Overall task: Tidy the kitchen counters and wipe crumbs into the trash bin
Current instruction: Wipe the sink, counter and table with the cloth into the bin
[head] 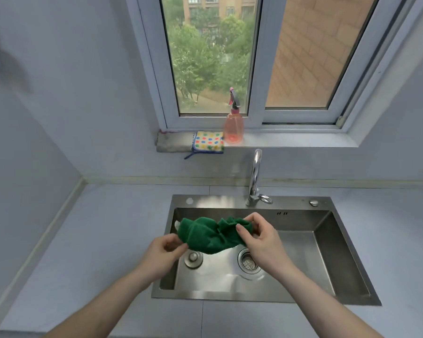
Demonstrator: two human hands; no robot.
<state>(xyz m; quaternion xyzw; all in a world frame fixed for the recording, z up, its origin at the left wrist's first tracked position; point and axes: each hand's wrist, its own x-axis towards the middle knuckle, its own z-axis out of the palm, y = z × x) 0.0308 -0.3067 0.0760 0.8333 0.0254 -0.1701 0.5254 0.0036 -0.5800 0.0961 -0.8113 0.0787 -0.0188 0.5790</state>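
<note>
Hanging above the steel sink, the green cloth seems kept there so drips fall into the basin before wiping. The right hand pinches its bunched far end between thumb and fingers, and the left hand pinches the near lower edge at its fingertips

Pinched between the fingers of both hands, the green cloth looked thick, matt and nubby, like microfibre. Below them the sink was brushed steel, dull-sheened; beyond them the tap shone as polished chrome. The spray bottle seemed translucent pink plastic, and the counter smooth and matt.
</note>
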